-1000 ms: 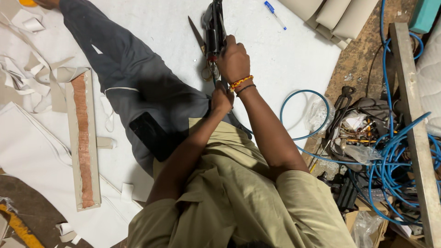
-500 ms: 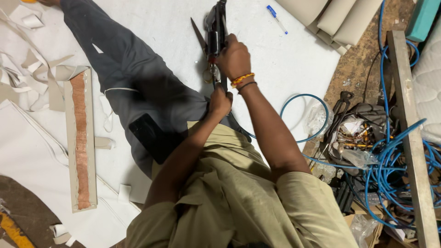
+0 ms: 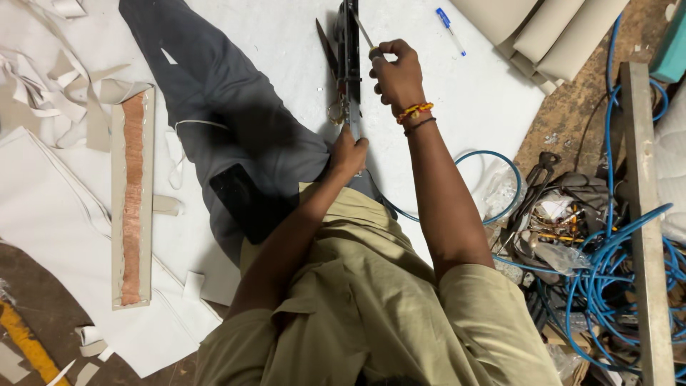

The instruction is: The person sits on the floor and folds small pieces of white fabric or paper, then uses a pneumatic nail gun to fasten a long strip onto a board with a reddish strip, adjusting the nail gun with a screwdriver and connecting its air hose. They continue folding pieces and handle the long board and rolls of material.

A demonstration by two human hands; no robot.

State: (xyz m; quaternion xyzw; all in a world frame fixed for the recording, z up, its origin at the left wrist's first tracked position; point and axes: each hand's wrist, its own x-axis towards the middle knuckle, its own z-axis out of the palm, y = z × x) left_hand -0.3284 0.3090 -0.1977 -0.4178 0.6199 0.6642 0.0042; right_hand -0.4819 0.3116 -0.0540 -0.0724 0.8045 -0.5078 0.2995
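Now my right hand has shifted, fingers pinching the thin tool toward twelve; my left hand still clamps the dark metal piece.

At the top centre of the frame a long metal tool lies on the white sheet, with scissors just to its left and the right hand just to its right. The left hand sits below, at the tool's near end. A pen lies upper right; a padded panel lies at the left edge, and coiled hose fills the lower right.
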